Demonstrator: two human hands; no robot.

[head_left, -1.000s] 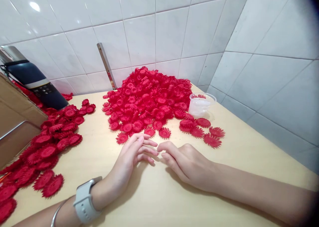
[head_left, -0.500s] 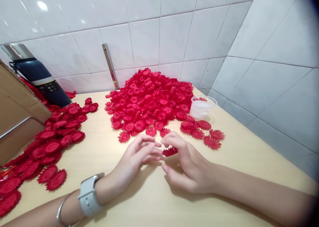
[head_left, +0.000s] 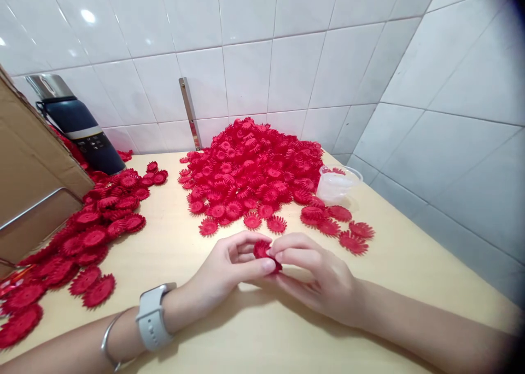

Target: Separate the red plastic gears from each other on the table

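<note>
Red toothed plastic flower disc (head_left: 261,250) pinched between your left hand (head_left: 229,267) and right hand (head_left: 318,278); a slack grip may drop it onto the pale wooden desk (head_left: 246,335), among the loose discs nearby.

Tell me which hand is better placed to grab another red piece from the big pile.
Probably right: the right hand lies nearer the pile's loose edge pieces, though both it and the left hand pinch one red piece.
</note>
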